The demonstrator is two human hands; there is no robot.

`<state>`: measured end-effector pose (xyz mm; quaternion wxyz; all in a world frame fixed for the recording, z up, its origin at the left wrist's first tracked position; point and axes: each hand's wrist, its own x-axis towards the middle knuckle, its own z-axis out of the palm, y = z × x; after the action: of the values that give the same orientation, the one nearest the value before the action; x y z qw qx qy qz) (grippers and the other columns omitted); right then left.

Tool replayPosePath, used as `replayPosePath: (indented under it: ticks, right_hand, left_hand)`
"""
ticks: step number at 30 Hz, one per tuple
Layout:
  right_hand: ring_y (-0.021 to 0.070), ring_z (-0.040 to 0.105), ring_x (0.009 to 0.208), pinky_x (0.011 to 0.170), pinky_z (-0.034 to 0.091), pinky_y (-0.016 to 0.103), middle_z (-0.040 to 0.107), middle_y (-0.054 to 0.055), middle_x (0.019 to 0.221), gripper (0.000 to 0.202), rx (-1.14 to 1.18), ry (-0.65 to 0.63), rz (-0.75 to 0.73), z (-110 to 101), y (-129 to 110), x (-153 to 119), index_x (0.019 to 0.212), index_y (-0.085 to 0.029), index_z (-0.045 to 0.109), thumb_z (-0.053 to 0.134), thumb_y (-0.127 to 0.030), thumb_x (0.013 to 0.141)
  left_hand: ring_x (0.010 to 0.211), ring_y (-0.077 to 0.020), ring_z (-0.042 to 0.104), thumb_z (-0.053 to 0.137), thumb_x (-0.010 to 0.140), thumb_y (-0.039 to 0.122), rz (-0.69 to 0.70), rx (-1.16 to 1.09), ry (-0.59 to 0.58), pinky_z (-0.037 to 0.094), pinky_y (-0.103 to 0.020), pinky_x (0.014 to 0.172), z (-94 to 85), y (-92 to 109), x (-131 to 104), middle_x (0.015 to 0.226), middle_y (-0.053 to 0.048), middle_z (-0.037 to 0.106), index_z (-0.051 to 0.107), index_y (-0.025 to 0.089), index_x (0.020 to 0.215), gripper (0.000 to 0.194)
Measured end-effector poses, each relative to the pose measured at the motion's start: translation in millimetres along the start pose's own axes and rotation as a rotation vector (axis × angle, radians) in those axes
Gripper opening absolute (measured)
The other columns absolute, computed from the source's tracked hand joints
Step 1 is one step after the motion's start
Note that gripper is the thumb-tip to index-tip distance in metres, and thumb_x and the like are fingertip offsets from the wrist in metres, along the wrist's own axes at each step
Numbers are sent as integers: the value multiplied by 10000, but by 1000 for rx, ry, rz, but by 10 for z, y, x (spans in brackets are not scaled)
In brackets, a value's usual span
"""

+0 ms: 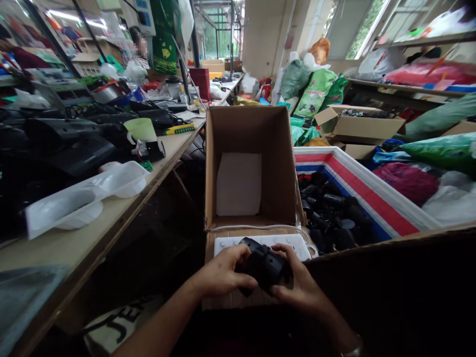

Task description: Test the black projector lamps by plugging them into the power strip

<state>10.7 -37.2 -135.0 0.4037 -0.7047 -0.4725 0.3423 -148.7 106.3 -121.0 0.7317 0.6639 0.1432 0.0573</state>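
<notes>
A black, rounded plastic part (265, 264), its exact kind unclear, is held low in the middle of the head view. My left hand (226, 270) grips its left end, thumb below and fingers above. Around its right end my right hand (295, 280) is closed the same way. Just behind and beneath the part lies a white power strip (292, 242) on cardboard, with a pale cable running along its far side. Beyond the strip stands a cardboard box (245, 131), its opening facing me and a white sheet inside.
At right, a striped crate (394, 210) holds many black parts (334, 213). The workbench (148, 203) on the left carries a clear plastic tray (87, 198), a yellow-green cutter (180, 129) and dark items. A dark box edge (379, 244) rises at lower right. Sacks (316, 91) stand further back.
</notes>
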Motion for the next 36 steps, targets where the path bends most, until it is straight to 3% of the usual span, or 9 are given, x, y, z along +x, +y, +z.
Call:
replayPosePath:
  ticks: [5,8,11,14,19,24,28,32,36]
  right_hand:
    - [270,278,1291,1053,240,468,290,102,1407,873,-49,5,76,-264,47,-320,1397,-255,123,620,-456,708]
    - [299,313,1267,1044,255,464,346,92,1384,845,-189,-9,239,-337,211,-674,1342,-261,310,708,-442,618]
    - [279,531,1035,873,426,375,579,71,1112,557,-326,94,307,-169,509,-905,1068,-233,569,754,-367,560]
    - [236,597,748,655,468,328,622,50,791,310,-375,255,315,116,842,-943,795,-179,591,706,-387,595]
    - [257,613,889,752,506,364,632,114,936,464,-353,426,272,349,1185,-880,987,-143,513,610,-473,676]
    - [233,621,867,766,508,336,646,108,891,323,-351,397,140,239,1086,-940,875,-167,622,529,-461,781]
    - [230,575,1012,813,490,283,591,97,1109,233,-297,338,140,97,724,-1035,792,-199,611,538,-420,797]
    - [180,637,777,655,528,224,634,42,869,261,-138,319,149,84,445,-989,943,-213,539,604,-383,755]
    - [185,617,755,616,510,232,605,68,838,205,-317,417,-31,186,444,-787,808,-192,621,594,-386,748]
  left_hand:
    - [782,-152,490,652,643,322,-2,-94,46,381,-260,679,-123,-73,43,847,-33,512,451,150,893,364]
    - [652,-113,440,599,683,342,-46,-12,75,346,-232,593,-79,-47,63,722,13,465,433,158,870,310]
    - [576,-103,369,663,632,318,-88,131,112,273,-224,526,59,0,83,625,45,420,475,162,787,289]
    - [629,-148,440,767,513,358,-117,479,121,263,-239,529,230,66,70,654,24,500,532,171,720,365]
    - [713,-226,544,600,681,299,-48,805,146,322,-286,585,361,197,-54,756,-43,598,521,181,752,160]
    - [649,-172,520,573,711,285,-58,575,207,354,-257,555,274,420,-241,708,-8,566,498,182,770,141]
    - [720,-157,567,599,720,222,-43,219,200,422,-243,632,208,642,-367,765,4,607,530,173,835,143]
    - [774,-152,586,664,712,227,20,-43,184,463,-247,700,135,801,-423,820,-8,635,546,157,862,203]
    - [711,-113,588,703,703,235,98,-201,205,488,-206,651,42,875,-430,823,-5,648,569,163,865,223]
